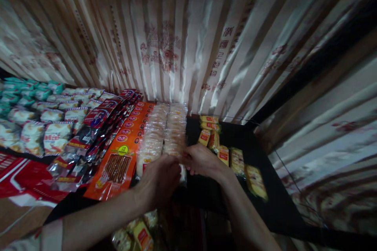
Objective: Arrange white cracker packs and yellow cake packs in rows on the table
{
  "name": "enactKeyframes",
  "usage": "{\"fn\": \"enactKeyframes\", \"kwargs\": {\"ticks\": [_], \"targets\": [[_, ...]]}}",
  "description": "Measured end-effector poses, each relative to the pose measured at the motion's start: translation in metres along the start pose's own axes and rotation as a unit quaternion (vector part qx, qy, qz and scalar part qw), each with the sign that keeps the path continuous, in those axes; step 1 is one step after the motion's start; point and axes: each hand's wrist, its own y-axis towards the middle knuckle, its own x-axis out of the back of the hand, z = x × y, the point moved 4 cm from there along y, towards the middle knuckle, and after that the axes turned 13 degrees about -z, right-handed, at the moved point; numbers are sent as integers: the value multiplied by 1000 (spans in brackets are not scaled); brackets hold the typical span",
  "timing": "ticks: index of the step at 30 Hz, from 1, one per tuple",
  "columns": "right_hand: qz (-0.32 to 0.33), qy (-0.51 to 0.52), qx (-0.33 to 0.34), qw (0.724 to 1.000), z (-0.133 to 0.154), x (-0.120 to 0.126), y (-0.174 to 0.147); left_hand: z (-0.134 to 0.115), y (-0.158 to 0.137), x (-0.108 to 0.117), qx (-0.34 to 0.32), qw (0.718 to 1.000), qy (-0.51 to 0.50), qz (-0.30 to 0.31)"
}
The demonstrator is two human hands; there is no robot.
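Observation:
Two rows of clear-wrapped packets of pale round crackers [176, 125] stand side by side on the black table. My left hand [160, 180] is at the front end of these rows, its fingers bent closed around the front packet of the right row. From the right, my right hand [203, 159] reaches the same packet with curled fingers pressed against its side. Both hands hide most of that packet. Just left of the rows lies an orange snack bag [126, 145] with a clear window showing brown sticks.
Yellow-wrapped cakes [223, 155] lie loosely right of my hands on the black tabletop [203, 190]; more cakes [143, 235] sit below the front edge. Dark snack bags [97, 117], white packets [57, 137] and green packets [26, 90] fill the left. A curtain [176, 27] hangs behind.

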Motion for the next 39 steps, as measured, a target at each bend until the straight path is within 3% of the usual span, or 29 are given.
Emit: {"fn": "enactKeyframes", "kwargs": {"ticks": [2, 5, 9, 13, 17, 19, 22, 25, 28, 32, 39], "targets": [[9, 17, -16, 1000, -2, -2, 0, -18, -17, -13, -46, 997, 38, 53], [-2, 28, 0, 1000, -4, -3, 1, -26, -30, -28, -65, 989, 106, 79], [-11, 49, 21, 998, -8, -3, 3, -24, -36, -37, -43, 989, 122, 67], [15, 97, -6, 995, -13, -5, 4, -18, -42, -41, -6, 994, 99, 38], [41, 133, -44, 989, -19, -1, 3, -14, -44, -47, 1, 993, 103, 50], [10, 118, -52, 992, -23, 10, 3, -15, -43, -48, -12, 993, 108, 56], [-122, 42, -26, 991, -32, 35, 4, -23, -42, -44, -63, 986, 141, 56], [-261, -34, -15, 965, -40, 52, 7, -33, -43, -39, -103, 977, 182, 34], [-342, 19, -30, 939, -42, 49, 14, -43, -47, -36, -89, 981, 171, -19], [-361, 155, -82, 916, -40, 32, 27, -50, -50, -37, -37, 986, 122, -103], [-320, 251, -154, 900, -38, 12, 32, -39, -47, -54, -40, 984, 136, -109]]}}
